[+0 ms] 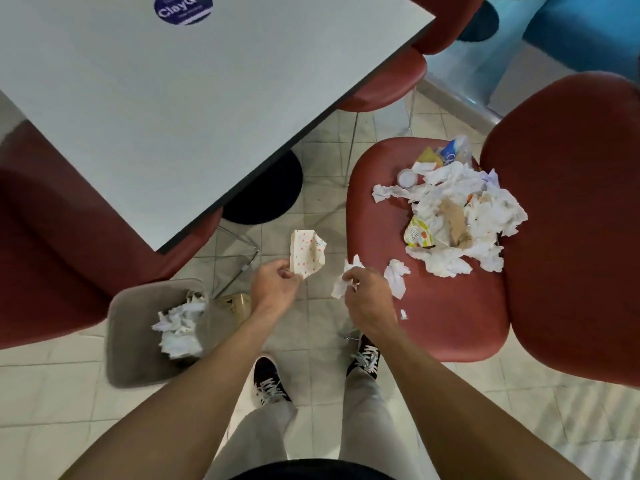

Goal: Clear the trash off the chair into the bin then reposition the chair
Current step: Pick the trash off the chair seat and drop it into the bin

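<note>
Over the floor between bin (138,334) and chair (429,306), both arms reach forward. Left hand (273,289) pinches a dotted wrapper (308,252); right hand (367,299) grips a crumpled tissue (343,282). The trash pile (457,216) sits on the chair seat, right. Tissues already lie in the bin; fingertips are hidden.
</note>
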`<state>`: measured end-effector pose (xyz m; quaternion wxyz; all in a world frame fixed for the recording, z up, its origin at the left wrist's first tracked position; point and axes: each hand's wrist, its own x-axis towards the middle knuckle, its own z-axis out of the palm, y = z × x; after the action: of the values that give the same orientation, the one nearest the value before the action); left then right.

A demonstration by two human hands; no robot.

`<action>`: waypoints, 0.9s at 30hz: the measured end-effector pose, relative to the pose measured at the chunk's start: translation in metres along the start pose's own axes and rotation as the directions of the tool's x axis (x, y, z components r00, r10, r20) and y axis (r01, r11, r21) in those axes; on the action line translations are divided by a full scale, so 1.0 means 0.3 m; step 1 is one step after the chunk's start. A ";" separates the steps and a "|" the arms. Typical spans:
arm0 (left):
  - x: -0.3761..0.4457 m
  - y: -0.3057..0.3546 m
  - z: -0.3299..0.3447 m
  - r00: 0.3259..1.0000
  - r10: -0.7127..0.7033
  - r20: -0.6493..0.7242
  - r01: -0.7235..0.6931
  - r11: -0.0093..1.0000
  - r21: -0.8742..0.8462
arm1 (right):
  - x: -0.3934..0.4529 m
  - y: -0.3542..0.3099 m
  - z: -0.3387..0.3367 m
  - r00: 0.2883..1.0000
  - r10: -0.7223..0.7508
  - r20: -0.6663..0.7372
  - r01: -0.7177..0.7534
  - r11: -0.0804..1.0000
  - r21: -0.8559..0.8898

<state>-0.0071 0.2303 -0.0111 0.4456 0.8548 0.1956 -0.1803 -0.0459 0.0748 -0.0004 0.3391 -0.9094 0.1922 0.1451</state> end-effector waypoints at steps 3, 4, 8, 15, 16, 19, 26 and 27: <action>-0.004 -0.082 -0.131 0.998 -0.019 -0.053 0.017 1.000 -0.025 | -0.028 -0.114 0.080 0.997 -0.059 0.041 0.058 0.998 0.008; -0.002 -0.111 -0.170 0.997 -0.030 -0.069 0.028 0.999 -0.029 | -0.037 -0.149 0.108 0.995 -0.075 0.059 0.075 0.997 0.006; -0.017 -0.238 -0.329 0.979 -0.106 -0.177 0.094 0.993 -0.073 | -0.082 -0.287 0.235 0.979 -0.154 0.131 0.154 0.988 0.010; -0.067 -0.491 -0.541 0.910 -0.270 -0.314 0.236 0.961 -0.143 | -0.157 -0.464 0.462 0.921 -0.268 0.284 0.298 0.952 -0.070; -0.071 -0.530 -0.561 0.898 -0.293 -0.329 0.255 0.954 -0.156 | -0.166 -0.486 0.497 0.913 -0.268 0.309 0.303 0.950 -0.073; -0.092 -0.616 -0.606 0.870 -0.343 -0.353 0.297 0.938 -0.178 | -0.197 -0.529 0.586 0.888 -0.274 0.369 0.325 0.942 -0.081; -0.116 -0.714 -0.644 0.859 -0.393 -0.329 0.323 0.914 -0.246 | -0.247 -0.555 0.690 0.836 -0.285 0.469 0.344 0.938 -0.043; -0.113 -0.715 -0.641 0.861 -0.392 -0.322 0.321 0.913 -0.252 | -0.243 -0.549 0.690 0.835 -0.283 0.472 0.340 0.940 -0.039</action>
<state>-0.1166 0.4973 -0.0395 0.4394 0.7753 0.4469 -0.0779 -0.0642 0.3472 -0.0299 0.3383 -0.8869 -0.0533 0.3101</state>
